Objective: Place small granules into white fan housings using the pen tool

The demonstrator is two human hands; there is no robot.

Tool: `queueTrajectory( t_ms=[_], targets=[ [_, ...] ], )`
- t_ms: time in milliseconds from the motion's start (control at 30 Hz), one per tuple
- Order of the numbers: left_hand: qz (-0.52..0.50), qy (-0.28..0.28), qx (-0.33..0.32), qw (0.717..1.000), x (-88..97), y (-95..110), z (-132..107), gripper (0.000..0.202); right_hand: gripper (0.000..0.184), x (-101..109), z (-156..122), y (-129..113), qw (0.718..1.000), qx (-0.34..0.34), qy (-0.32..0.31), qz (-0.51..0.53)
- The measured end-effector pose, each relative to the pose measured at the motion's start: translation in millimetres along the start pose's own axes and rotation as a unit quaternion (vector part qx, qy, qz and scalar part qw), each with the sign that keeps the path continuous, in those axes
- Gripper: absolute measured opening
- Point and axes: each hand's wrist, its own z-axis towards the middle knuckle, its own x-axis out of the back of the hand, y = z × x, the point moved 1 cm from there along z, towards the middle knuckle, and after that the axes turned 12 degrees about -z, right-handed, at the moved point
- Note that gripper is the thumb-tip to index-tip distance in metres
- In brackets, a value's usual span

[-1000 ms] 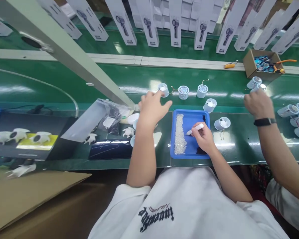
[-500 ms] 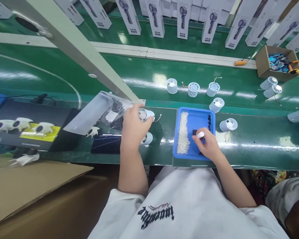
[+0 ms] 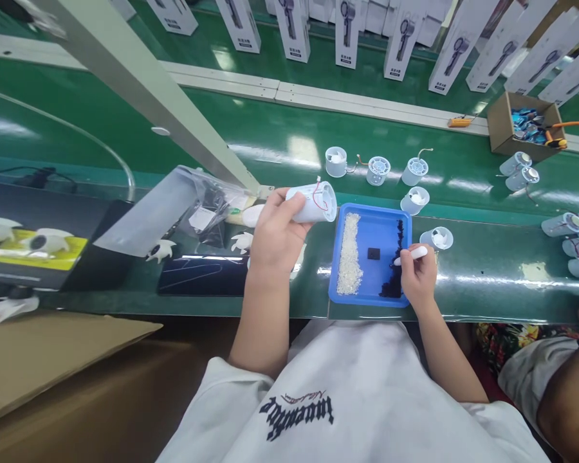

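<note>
My left hand (image 3: 278, 241) is closed round a white cylindrical fan housing (image 3: 313, 202) with a thin red wire, raised and tilted left of the blue tray (image 3: 334, 257). In my right hand (image 3: 419, 278) is a white pen-like tool (image 3: 417, 253), pinched by the fingers; its tip points left over the black small parts (image 3: 393, 283) along the tray's right side. A strip of small whitish pieces (image 3: 350, 257) fills the tray's left side. Between the two lies a small black square block (image 3: 374, 253).
More white cylinders (image 3: 415, 200) stand behind and right of the tray. A clear plastic bag (image 3: 149, 209) and white fan-blade parts (image 3: 160, 250) lie left. A slanted metal post (image 3: 164, 96) crosses there. A carton (image 3: 504, 128) sits back right; a co-worker's arm (image 3: 567, 392) shows at right.
My left hand has lifted the fan housing and brought it right, towards the tray. My right hand has moved right with the tool, from the black block to the black small parts.
</note>
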Motion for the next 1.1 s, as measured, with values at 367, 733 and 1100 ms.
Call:
queueTrajectory(
  t_ms=[367,733,1100],
  targets=[
    [-0.053,0.012,0.064,0.996,3.6,-17.6,4.6,0.010,0.015,-1.8,1.9,3.5,0.999,0.033,0.012,0.039],
    [-0.063,-0.008,0.090,0.994,3.9,-23.6,4.1,0.009,0.009,-0.5,3.7,-1.7,0.995,0.103,-0.014,0.000],
    [-0.099,-0.015,0.122,0.988,-0.1,-25.1,1.2,0.014,0.009,2.1,4.4,-6.5,0.979,0.200,0.001,-0.051]
  ],
)
